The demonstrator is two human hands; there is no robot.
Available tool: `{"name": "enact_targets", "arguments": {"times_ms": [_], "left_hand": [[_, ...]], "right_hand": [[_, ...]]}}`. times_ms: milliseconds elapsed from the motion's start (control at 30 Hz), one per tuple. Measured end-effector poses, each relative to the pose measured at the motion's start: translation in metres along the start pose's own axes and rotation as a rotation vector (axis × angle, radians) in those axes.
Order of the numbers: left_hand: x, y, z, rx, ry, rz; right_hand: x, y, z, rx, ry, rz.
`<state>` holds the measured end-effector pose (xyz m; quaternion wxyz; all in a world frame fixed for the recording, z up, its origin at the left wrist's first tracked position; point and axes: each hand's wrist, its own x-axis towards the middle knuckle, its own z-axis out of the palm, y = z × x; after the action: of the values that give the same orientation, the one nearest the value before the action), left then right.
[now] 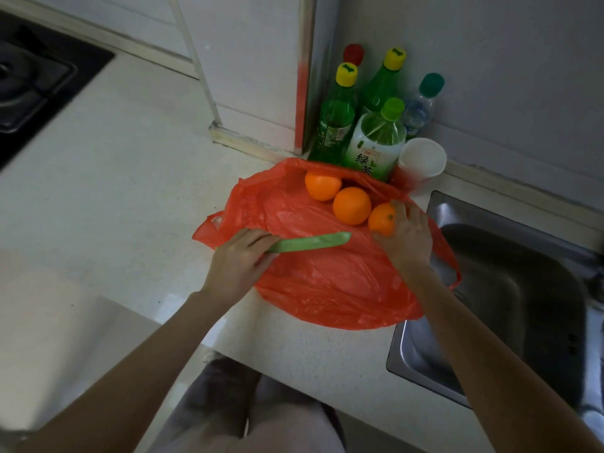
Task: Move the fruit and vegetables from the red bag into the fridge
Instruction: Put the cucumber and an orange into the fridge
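Note:
The red plastic bag (pixel 327 282) lies flattened on the white countertop (pixel 130 191), beside the sink. Three oranges rest at its open far end: one at the back (pixel 322 186), one in the middle (pixel 352 206), and a right one (pixel 380 219). My right hand (pixel 407 237) grips that right orange, fingers curled over it. My left hand (pixel 240 259) holds one end of a long flat green bean pod (pixel 310 242), which lies across the bag pointing right. The fridge is out of view.
Several green drink bottles (pixel 376 142) and a clear water bottle (pixel 420 106) stand in the corner behind the bag, with a white cup (pixel 421 158) next to them. A steel sink (pixel 510 289) lies to the right. A black gas hob (pixel 32 83) is at the far left.

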<state>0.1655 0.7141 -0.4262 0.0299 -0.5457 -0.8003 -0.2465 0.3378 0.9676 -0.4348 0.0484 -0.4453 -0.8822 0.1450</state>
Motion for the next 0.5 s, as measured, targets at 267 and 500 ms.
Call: {"name": "enact_targets", "arguments": {"times_ms": [267, 500], "left_hand": [[-0.004, -0.016, -0.047, -0.013, 0.140, -0.117], [-0.034, -0.053, -0.117, -0.028, 0.295, -0.156]], "right_hand": [[-0.028, -0.032, -0.031, -0.017, 0.132, -0.096], [-0.048, -0.108, -0.059, 0.088, 0.072, -0.150]]}}
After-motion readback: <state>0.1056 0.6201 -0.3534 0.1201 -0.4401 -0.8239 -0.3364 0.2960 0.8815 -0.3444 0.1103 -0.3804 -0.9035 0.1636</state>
